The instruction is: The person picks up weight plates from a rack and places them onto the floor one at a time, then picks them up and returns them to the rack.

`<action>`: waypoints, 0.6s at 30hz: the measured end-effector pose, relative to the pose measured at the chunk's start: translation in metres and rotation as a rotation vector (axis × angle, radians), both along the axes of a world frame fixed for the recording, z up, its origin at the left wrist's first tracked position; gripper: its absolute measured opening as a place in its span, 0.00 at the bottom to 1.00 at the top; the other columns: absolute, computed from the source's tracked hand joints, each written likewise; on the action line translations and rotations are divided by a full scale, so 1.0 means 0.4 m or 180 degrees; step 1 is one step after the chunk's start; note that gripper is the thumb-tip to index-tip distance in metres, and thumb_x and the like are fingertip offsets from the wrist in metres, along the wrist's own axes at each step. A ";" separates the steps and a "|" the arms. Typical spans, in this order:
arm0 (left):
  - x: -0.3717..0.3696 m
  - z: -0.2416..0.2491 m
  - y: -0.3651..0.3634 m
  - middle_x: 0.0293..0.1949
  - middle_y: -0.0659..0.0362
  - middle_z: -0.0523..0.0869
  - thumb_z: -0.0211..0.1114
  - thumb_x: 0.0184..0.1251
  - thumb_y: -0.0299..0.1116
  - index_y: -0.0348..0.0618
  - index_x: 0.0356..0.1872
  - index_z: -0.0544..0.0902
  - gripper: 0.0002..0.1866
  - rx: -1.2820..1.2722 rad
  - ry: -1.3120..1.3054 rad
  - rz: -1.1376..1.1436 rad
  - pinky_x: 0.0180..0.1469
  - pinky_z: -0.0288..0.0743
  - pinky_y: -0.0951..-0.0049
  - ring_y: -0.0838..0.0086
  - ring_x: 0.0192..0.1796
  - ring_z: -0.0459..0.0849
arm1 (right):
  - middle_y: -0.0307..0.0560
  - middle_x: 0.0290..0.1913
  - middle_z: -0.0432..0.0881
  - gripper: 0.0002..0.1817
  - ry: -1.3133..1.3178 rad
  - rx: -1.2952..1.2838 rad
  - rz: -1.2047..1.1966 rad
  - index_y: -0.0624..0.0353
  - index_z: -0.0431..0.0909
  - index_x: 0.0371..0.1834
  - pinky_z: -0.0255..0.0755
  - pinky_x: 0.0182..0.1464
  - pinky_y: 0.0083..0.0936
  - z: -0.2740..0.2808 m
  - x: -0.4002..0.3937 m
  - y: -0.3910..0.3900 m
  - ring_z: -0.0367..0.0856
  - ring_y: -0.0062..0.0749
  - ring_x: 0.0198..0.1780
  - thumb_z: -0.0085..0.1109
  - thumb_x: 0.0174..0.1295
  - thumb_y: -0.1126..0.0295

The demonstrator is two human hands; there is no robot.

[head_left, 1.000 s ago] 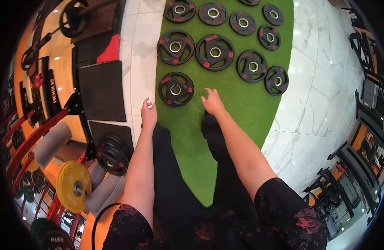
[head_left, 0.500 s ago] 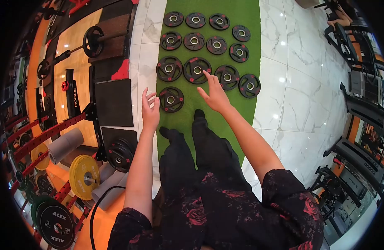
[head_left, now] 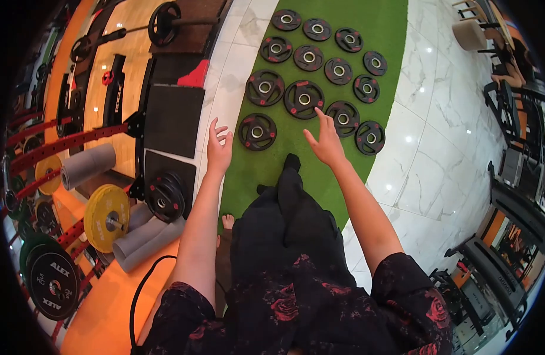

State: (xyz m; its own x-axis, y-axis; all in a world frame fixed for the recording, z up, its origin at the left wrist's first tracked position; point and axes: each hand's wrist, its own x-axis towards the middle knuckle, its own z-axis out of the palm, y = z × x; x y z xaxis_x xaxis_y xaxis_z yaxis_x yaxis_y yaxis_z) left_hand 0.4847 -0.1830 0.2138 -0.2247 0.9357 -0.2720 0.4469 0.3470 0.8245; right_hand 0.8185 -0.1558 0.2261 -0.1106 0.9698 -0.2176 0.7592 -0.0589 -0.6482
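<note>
My left hand (head_left: 220, 145) hangs in the air over the left edge of the green turf (head_left: 320, 168), fingers loosely spread and empty. The nearest thing to it is a black weight plate (head_left: 257, 132) lying flat at the front left of the layout. Held out above the turf, my right hand (head_left: 327, 141) has nothing in it, with its thumb apart from the fingers. In this view its fingertips reach the lower edge of a larger plate (head_left: 294, 109). Just right of that hand lies another plate (head_left: 343, 119). Several more black plates with red marks lie in rows beyond.
White marble tiles (head_left: 429, 139) flank the turf. To the left stand a red rack (head_left: 83, 137), a yellow plate (head_left: 101, 219), stacked black plates (head_left: 166, 198) and grey foam rollers (head_left: 89, 165). Gym machines (head_left: 497, 272) and a person (head_left: 509, 68) are at right. A bare foot (head_left: 227, 221) shows near my leg.
The view has turned, so the plates sit farther right and slant across it. My feet have shifted, one leg now crossing before the other. Both hands stay raised and empty.
</note>
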 end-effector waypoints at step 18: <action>-0.111 -0.579 -0.223 0.54 0.47 0.84 0.62 0.75 0.29 0.56 0.80 0.63 0.34 -0.0730 0.0285 0.0216 0.53 0.82 0.67 0.65 0.48 0.88 | 0.61 0.64 0.70 0.47 -0.0507 -0.1554 0.0864 0.36 0.45 0.85 0.76 0.61 0.54 -0.660 -0.259 -0.101 0.78 0.61 0.61 0.64 0.67 0.58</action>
